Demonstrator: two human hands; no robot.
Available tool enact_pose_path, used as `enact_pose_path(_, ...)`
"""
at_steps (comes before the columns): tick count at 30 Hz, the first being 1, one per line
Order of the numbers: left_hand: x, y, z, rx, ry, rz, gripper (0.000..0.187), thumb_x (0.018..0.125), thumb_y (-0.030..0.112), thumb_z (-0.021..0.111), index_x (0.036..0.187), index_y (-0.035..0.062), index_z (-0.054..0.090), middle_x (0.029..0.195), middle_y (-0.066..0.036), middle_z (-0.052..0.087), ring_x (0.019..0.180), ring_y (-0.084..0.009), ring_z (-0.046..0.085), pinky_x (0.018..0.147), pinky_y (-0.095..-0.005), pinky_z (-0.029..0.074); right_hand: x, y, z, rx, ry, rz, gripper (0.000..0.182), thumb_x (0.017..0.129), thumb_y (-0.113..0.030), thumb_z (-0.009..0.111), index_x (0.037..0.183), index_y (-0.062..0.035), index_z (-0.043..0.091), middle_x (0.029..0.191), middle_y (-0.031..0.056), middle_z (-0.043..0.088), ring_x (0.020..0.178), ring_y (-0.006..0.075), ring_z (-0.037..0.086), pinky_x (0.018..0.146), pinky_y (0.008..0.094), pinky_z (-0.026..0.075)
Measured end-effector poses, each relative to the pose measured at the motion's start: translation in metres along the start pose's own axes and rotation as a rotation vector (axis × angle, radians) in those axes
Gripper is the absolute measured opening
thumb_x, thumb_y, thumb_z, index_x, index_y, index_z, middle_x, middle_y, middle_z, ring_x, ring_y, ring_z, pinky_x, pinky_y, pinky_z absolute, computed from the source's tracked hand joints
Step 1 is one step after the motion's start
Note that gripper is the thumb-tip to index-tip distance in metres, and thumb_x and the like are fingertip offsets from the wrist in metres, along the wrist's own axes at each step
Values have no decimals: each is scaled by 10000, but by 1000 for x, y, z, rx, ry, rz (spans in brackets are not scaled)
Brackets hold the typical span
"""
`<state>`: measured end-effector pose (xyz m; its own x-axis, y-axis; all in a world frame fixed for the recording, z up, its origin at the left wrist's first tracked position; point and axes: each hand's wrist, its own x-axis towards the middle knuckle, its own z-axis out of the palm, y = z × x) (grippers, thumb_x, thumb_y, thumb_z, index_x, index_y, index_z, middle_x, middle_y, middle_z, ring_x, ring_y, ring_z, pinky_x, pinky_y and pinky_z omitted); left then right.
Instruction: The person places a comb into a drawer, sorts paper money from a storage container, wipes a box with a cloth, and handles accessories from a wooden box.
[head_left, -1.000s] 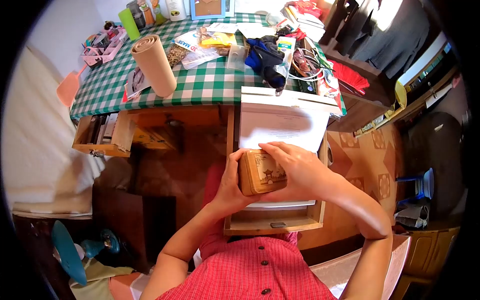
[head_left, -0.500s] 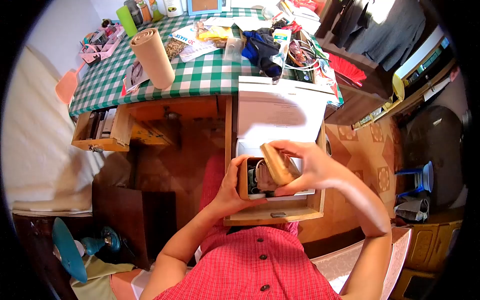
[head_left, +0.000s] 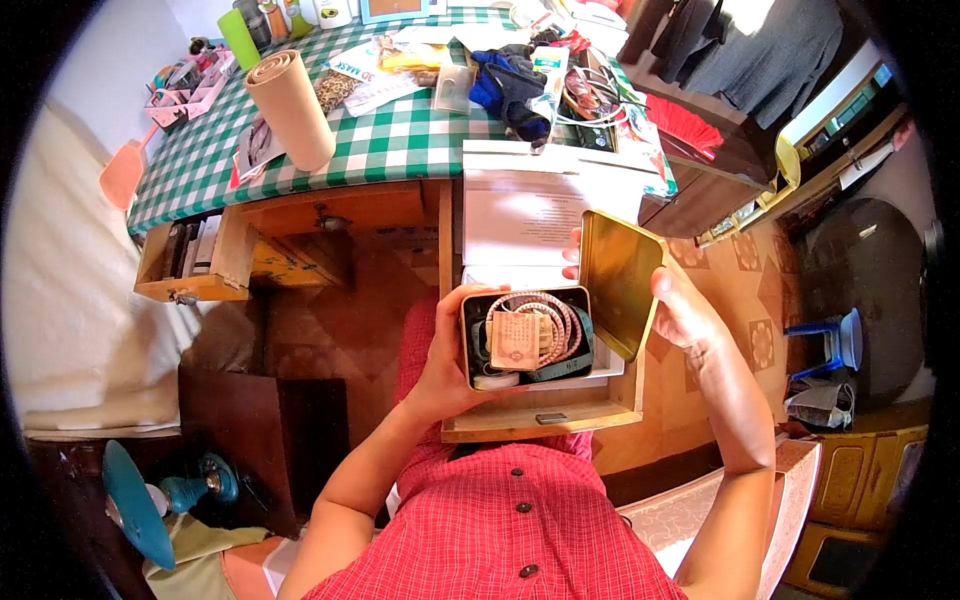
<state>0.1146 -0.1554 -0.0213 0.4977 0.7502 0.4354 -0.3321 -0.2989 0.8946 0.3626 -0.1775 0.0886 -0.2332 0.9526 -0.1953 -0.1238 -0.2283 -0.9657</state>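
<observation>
Green-white checked tablecloth [head_left: 400, 140], gold lid [head_left: 618, 282]

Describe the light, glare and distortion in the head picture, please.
Head view: strong fisheye curve with black corners; sunlight falls bright on the checked tablecloth and papers; the open tin lid shines dull gold; under the desk lies in shadow; the tin is sharp.

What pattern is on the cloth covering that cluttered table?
The tablecloth has a green and white check. It shows clearly in the head view, the only one.
</observation>
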Motion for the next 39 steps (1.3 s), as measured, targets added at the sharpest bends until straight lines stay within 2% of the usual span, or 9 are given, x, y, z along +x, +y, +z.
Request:
enact_pose_path(5, 3, 0, 0, 20, 17, 36, 1029, 586, 62, 877, 1382, 75, 224, 1355, -139, 389, 1266, -243, 419, 1056, -358, 356, 0, 3, -3, 12, -4, 8, 1122, 644, -723, 684, 1432, -26, 293, 1393, 184, 437, 1242, 323, 488, 1026, 441, 412)
enact_pose_path(10, 6, 3, 2, 31, 21, 39, 1015, 590, 45, 863, 1383, 82, 230, 1358, -141, 394, 1263, -245, 426, 1053, -356, 361, 0, 9, -8, 68, -32, -30, 1023, 753, -685, 609, 1455, -32, 253, 1417, 203, 408, 1282, 331, 444, 1047, 440, 392)
enact_pose_path(17, 8, 0, 1, 26, 38, 56, 1007, 590, 35, 853, 1382, 86, 235, 1366, -139, 385, 1273, -243, 417, 1057, -356, 360, 4, 11, -5, 71, -39, -40, 991, 781, -671, 587, 1458, -31, 248, 1422, 201, 404, 1282, 324, 445, 1051, 437, 387)
enact_pose_path(20, 11, 3, -1, 33, 42, 64, 998, 593, 32, 848, 1381, 89, 238, 1365, -138, 379, 1280, -244, 408, 1062, -357, 353, 8, 13, -5, 136, -20, -66, 917, 792, -608, 636, 1420, -19, 321, 1339, 168, 508, 1227, 270, 508, 1013, 383, 434)
enact_pose_path(23, 9, -1, -6, 34, 57, 73, 993, 593, 23, 842, 1379, 89, 240, 1371, -137, 360, 1295, -250, 397, 1069, -357, 347, 13, 13, -3, 80, -48, -35, 991, 780, -670, 589, 1459, -35, 246, 1417, 200, 410, 1269, 319, 460, 1050, 432, 390)
enact_pose_path(25, 7, -2, -9, 13, 82, 69, 997, 589, 20, 844, 1379, 88, 239, 1377, -137, 347, 1302, -253, 391, 1073, -363, 346, 19, 16, -1, 166, -39, -45, 874, 814, -586, 625, 1412, -19, 332, 1335, 170, 510, 1225, 266, 510, 1003, 388, 444)
enact_pose_path(33, 1, -2, -46, 3, 304, 38, 1012, 584, 20, 860, 1380, 88, 239, 1397, -135, 305, 1323, -260, 374, 1096, -390, 337, 93, -7, 4, 83, 46, -113, 710, 902, -571, 506, 1360, -37, 410, 1277, 116, 560, 1158, 205, 553, 961, 377, 470)
enact_pose_path(36, 2, -2, -63, 86, 358, 56, 1014, 593, 48, 868, 1380, 129, 235, 1402, -112, 302, 1335, -290, 359, 1094, -443, 346, 146, -37, 23, -76, 114, -253, 637, 883, -518, 586, 1312, -59, 477, 1238, 83, 576, 1159, 164, 521, 967, 359, 420)
enact_pose_path(39, 4, 0, -72, 129, 405, 62, 1009, 591, 43, 865, 1376, 138, 238, 1401, -109, 307, 1333, -290, 365, 1083, -444, 367, 195, -61, 51, -343, 194, -338, 696, 777, -527, 707, 1261, -64, 521, 1139, 65, 595, 1093, 142, 525, 961, 326, 383)
